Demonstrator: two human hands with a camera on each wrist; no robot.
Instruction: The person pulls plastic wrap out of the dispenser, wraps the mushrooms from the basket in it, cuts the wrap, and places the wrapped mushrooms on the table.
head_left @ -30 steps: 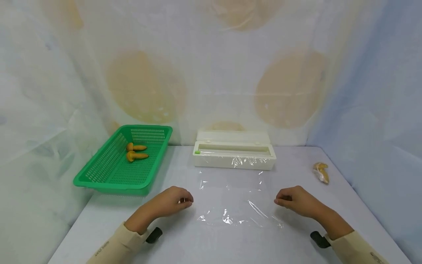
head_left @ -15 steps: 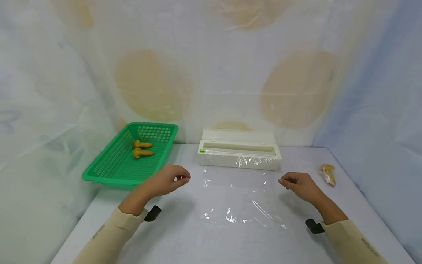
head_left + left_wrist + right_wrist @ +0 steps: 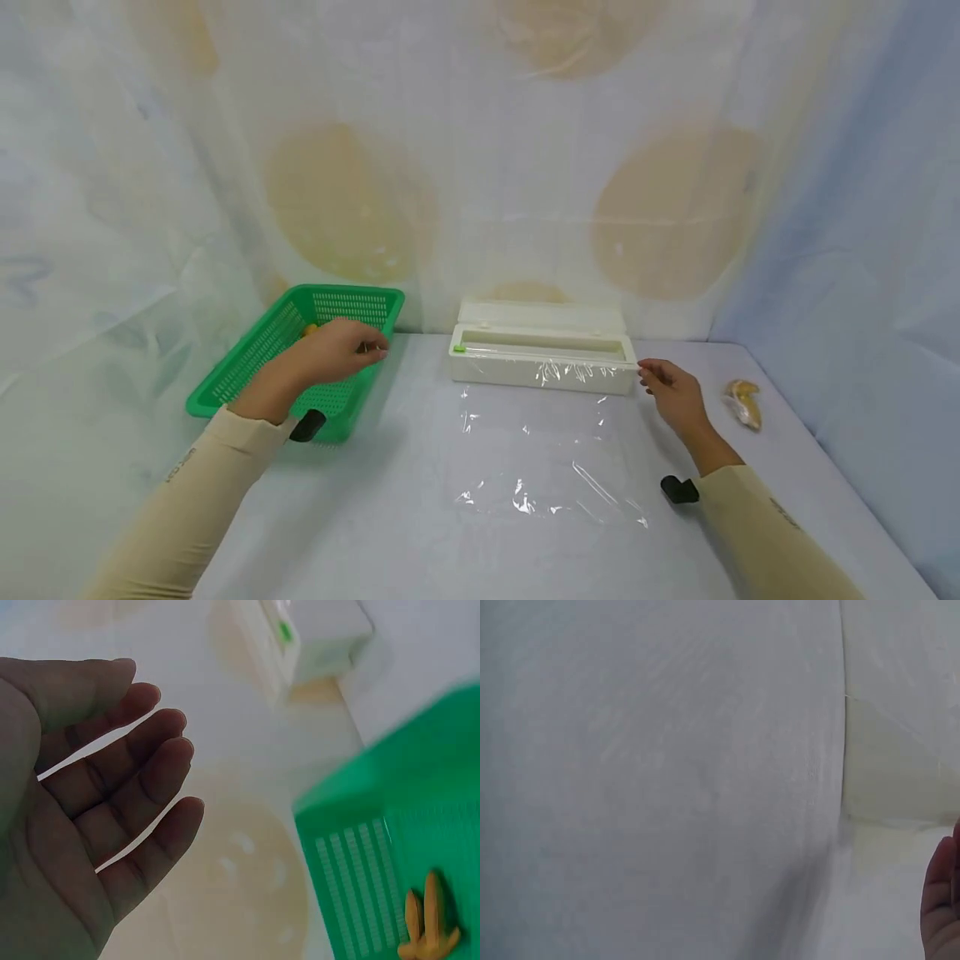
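Well, the two hands are far apart, and I see nothing in either one. The left hand (image 3: 330, 350) hangs over the green basket (image 3: 352, 297), with its fingers softly bent. In the left wrist view there is a gap between its fingers and the basket. The basket sits at the back left corner of the desk (image 3: 375, 550). Two yellow mushrooms (image 3: 431, 937) lie in it, side by side; from the head, the left hand hides most of them.

The right hand (image 3: 678, 396) is at the right end of a long white box (image 3: 480, 369). Its fingers are a little bent too, but I can't tell if the tips touch the box. The right wrist view shows only a bit of that hand.

The box stands near the middle of the desk's back edge, and its lid (image 3: 540, 317) is up at the back. A small green piece (image 3: 459, 348) is at its left end. Clear film (image 3: 523, 505) comes over the box's front and lies flat toward the desk's near edge. Close to the right edge, a yellow thing in shiny wrap (image 3: 744, 402) lies on the desk.
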